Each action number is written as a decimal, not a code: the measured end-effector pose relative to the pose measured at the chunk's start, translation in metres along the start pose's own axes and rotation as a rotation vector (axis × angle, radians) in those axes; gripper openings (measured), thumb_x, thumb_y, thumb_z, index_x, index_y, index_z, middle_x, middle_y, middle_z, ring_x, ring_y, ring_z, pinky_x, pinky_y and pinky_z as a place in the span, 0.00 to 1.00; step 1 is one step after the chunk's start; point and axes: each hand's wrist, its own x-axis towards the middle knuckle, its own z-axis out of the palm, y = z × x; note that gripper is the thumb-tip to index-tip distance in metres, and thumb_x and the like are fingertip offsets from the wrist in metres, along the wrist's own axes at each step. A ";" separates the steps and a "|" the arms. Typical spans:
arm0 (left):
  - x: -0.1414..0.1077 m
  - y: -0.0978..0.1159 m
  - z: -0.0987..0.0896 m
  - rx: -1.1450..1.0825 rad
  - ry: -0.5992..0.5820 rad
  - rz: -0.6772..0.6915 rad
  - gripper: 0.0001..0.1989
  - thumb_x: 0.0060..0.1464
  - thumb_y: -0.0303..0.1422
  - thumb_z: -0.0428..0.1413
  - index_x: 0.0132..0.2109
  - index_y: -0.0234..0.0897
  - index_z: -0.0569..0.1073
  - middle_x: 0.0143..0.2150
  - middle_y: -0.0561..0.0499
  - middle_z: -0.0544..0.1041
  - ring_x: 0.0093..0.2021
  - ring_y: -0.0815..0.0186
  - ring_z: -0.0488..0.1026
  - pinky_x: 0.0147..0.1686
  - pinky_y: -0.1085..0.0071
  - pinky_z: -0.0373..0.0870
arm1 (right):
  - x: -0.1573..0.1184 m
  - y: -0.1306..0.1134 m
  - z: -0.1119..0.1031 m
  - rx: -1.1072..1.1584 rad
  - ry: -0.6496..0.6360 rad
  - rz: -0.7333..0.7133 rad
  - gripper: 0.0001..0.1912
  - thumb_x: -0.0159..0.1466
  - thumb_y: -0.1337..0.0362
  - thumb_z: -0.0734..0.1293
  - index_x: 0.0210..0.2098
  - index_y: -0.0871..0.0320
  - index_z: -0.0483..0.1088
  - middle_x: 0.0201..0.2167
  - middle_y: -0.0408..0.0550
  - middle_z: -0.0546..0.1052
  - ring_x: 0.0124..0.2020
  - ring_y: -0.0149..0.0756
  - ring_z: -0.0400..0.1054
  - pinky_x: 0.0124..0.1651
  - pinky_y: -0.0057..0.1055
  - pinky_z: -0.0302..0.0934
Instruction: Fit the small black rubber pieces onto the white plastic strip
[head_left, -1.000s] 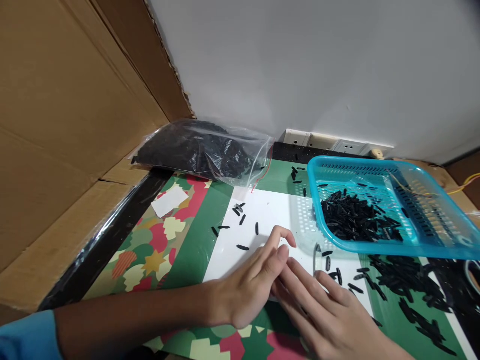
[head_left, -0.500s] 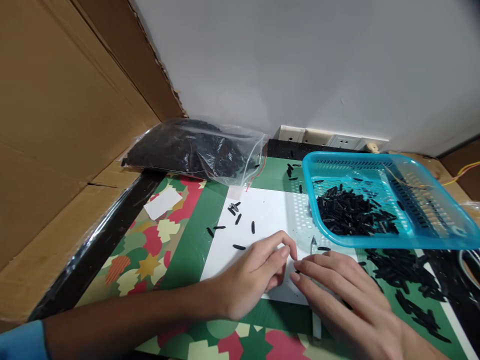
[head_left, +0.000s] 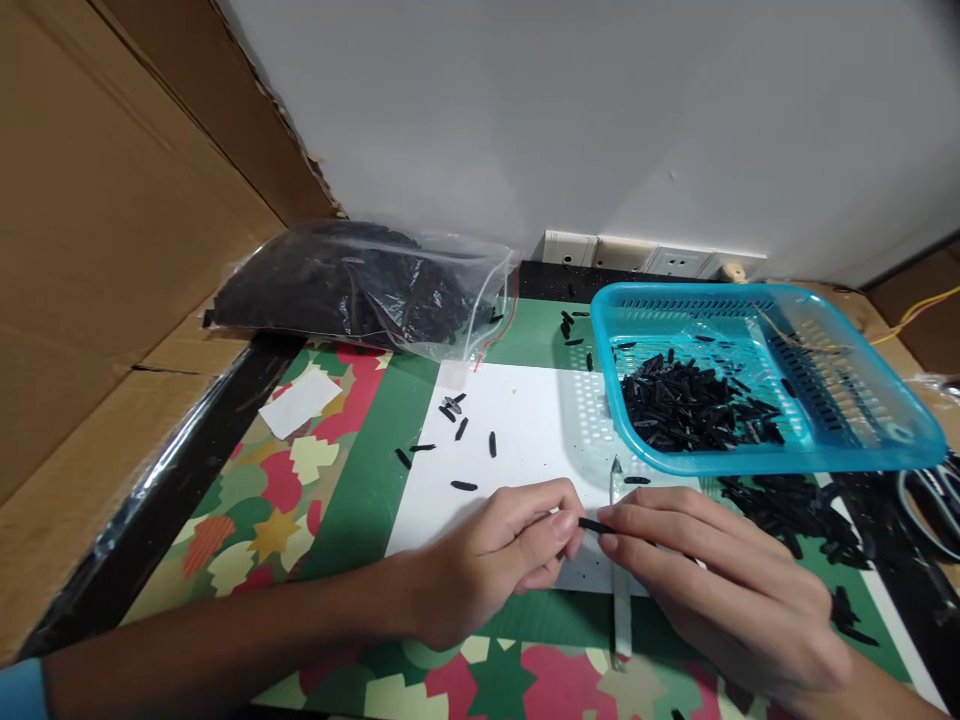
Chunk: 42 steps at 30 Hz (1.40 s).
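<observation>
A small black elongated piece (head_left: pixel 594 525) spans the gap between my hands over the white sheet (head_left: pixel 540 420). My left hand (head_left: pixel 510 545) is closed, with thumb and index finger pinching its left end. At the other end, the thumb and fingertips of my right hand (head_left: pixel 727 575) grip it. Under the right fingers lies a slim white pen-like tool (head_left: pixel 622 610) with a dark pointed tip facing away from me. Several similar loose black pieces (head_left: pixel 463 486) are scattered on the sheet to the left.
A blue basket (head_left: pixel 757 462) holding many black pieces stands at the right. More pieces pile up (head_left: pixel 787 510) in front of it, near scissor-like handles (head_left: pixel 926 520). A clear zip bag (head_left: pixel 352 285) full of dark pieces lies behind. Cardboard (head_left: pixel 112 200) walls the left side.
The black piece now shows plainly between my fingertips, where it was mostly hidden before. My right hand has shifted slightly, uncovering more of the pen-like tool. The whole view has moved a little.
</observation>
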 end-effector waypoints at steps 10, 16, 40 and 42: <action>0.000 -0.008 -0.002 -0.015 0.044 0.036 0.18 0.75 0.48 0.50 0.41 0.39 0.65 0.26 0.61 0.55 0.25 0.71 0.52 0.27 0.71 0.50 | 0.007 -0.002 0.007 0.126 0.086 0.158 0.10 0.69 0.78 0.72 0.48 0.62 0.77 0.38 0.51 0.85 0.41 0.38 0.83 0.46 0.30 0.80; -0.002 -0.004 -0.004 0.085 0.048 -0.021 0.19 0.75 0.49 0.48 0.41 0.39 0.65 0.25 0.61 0.57 0.25 0.71 0.52 0.27 0.70 0.49 | 0.006 0.001 0.006 0.122 0.058 0.211 0.07 0.70 0.75 0.72 0.47 0.64 0.77 0.37 0.52 0.85 0.37 0.37 0.82 0.44 0.30 0.78; -0.003 -0.001 -0.005 0.090 0.016 0.011 0.16 0.76 0.47 0.48 0.46 0.39 0.66 0.25 0.62 0.54 0.25 0.71 0.50 0.25 0.71 0.47 | 0.004 0.004 0.005 0.220 0.016 0.250 0.07 0.73 0.75 0.69 0.48 0.61 0.77 0.36 0.49 0.84 0.36 0.34 0.80 0.41 0.29 0.75; -0.003 -0.001 -0.005 0.084 0.020 0.014 0.16 0.76 0.47 0.48 0.45 0.39 0.66 0.25 0.62 0.54 0.25 0.71 0.49 0.24 0.71 0.46 | 0.005 0.004 0.006 0.223 0.007 0.250 0.07 0.73 0.76 0.69 0.47 0.62 0.77 0.36 0.50 0.84 0.35 0.33 0.79 0.40 0.28 0.75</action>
